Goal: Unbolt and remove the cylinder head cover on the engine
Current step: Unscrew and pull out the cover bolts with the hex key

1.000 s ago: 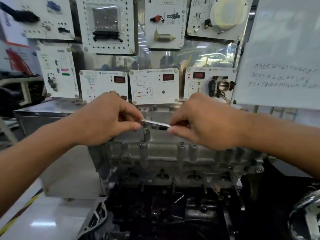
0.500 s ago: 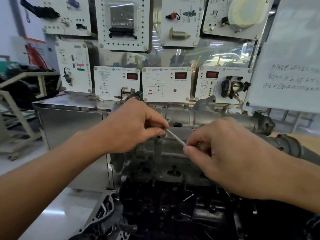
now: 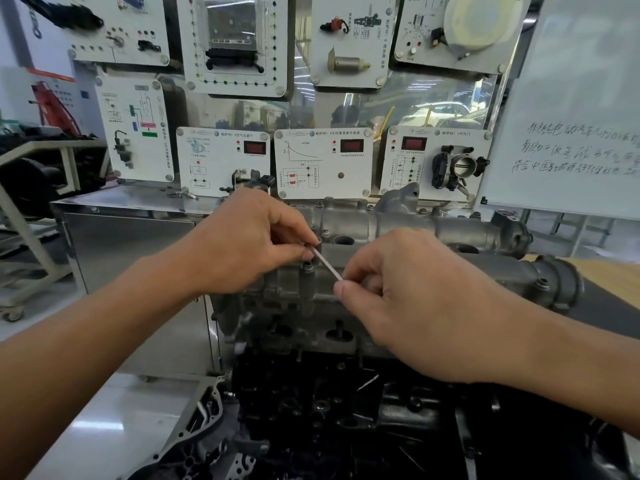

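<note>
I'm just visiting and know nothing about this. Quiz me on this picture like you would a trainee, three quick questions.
1. True or false: the left hand and the right hand both pinch the thin metal rod.
2. The rod is held over: A the grey cylinder head cover; B a water bucket; C a car tyre.
3. Fill in: the rod slopes down toward the ____ hand.
Key: 1 true; 2 A; 3 right.

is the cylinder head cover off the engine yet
No, the cylinder head cover sits on the engine, while the left hand and right hand each pinch an end of a thin metal rod.
</note>
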`<state>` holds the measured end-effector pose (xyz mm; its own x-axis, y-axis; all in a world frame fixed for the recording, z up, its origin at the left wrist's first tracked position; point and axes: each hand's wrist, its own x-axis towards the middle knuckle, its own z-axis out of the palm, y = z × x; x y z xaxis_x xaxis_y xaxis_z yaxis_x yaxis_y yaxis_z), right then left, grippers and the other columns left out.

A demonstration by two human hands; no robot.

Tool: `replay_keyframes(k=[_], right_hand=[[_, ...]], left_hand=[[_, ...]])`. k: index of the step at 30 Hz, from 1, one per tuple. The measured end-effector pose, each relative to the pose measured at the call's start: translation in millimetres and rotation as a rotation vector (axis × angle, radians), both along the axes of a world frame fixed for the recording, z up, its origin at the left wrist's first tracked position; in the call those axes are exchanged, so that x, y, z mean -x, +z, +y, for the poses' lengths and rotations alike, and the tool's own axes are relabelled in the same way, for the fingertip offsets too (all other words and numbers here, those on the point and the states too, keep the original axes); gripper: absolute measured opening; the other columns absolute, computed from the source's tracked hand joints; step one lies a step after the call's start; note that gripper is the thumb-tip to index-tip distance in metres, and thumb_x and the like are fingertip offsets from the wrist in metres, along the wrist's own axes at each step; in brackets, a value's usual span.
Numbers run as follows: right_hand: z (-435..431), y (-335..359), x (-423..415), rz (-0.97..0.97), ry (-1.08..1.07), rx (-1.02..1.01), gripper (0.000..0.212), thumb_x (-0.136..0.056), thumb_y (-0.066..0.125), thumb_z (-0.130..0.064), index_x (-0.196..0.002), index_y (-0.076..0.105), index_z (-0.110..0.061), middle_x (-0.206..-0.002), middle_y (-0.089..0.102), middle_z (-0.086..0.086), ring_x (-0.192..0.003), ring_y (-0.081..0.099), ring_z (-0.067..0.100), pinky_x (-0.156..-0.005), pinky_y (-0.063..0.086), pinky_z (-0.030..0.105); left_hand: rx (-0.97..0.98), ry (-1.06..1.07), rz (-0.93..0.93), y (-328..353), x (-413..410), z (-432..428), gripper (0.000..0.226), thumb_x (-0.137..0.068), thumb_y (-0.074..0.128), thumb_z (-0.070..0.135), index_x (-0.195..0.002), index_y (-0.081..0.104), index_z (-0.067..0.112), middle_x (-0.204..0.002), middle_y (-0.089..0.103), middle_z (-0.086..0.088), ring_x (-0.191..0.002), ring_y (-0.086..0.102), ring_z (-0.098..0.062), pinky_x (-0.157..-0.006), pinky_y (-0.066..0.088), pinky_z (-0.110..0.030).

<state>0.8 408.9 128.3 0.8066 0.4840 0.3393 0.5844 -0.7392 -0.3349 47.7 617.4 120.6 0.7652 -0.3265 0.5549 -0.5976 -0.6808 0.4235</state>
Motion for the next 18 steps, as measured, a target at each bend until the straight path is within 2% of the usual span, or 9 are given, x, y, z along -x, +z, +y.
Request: replay_keyframes(k=[3,7,10,13,18], right_hand=[[4,-5,4,-0.026,-0.010,0.018,0.034,-0.097,0.056,-0.035,-0.072,0.065,-0.013,-0.047,0.047,-0.004,-0.035,0.041,0.012,-0.038,0.038,0.019],[9,-9,6,-0.022,0.001,0.002,0.032,-0.098,0.054,-0.031,-0.075,0.064,-0.011,-0.054,0.051,0.000,-0.042,0.044,0.012,-0.046,0.042,0.024],[12,-11,6,0.096,0.018,-0.098,0.037,-0.099,0.053,-0.029,-0.075,0.064,-0.004,-0.046,0.052,0.003,-0.035,0.038,0.012,-0.038,0.039,0.027],[14,-12,6,0.199,0.021,-0.207,0.038,-0.100,0.052,-0.027,-0.077,0.063,0.001,-0.057,0.065,0.015,-0.036,0.043,0.014,-0.037,0.043,0.034],[13,-16,4,0.224,0.005,-0.229,0.040,-0.100,0.051,-0.028,-0.072,0.062,-0.002,-0.061,0.068,0.015,-0.036,0.043,0.013,-0.039,0.043,0.029]], left_hand=[[-0.009,-0.008,0.001,0,0,1,0.015,-0.079,0.080,0.010,-0.090,0.081,0.020,-0.078,0.076,0.015,-0.072,0.071,0.004,-0.069,0.051,-0.006],[0.000,-0.010,0.016,0,-1,2,0.017,-0.079,0.080,0.009,-0.090,0.080,0.021,-0.078,0.075,0.019,-0.072,0.071,0.005,-0.067,0.049,-0.003],[-0.002,-0.014,0.026,0,-1,3,0.017,-0.079,0.080,0.008,-0.090,0.080,0.022,-0.079,0.075,0.019,-0.072,0.071,0.005,-0.068,0.050,-0.004],[0.014,-0.007,0.013,-3,-1,2,0.018,-0.079,0.080,0.009,-0.089,0.079,0.024,-0.077,0.076,0.017,-0.072,0.071,0.005,-0.071,0.052,-0.007],[0.057,0.021,-0.082,-14,2,0,0.023,-0.079,0.080,0.009,-0.094,0.078,0.027,-0.078,0.073,0.021,-0.074,0.069,0.007,-0.071,0.051,-0.005]])
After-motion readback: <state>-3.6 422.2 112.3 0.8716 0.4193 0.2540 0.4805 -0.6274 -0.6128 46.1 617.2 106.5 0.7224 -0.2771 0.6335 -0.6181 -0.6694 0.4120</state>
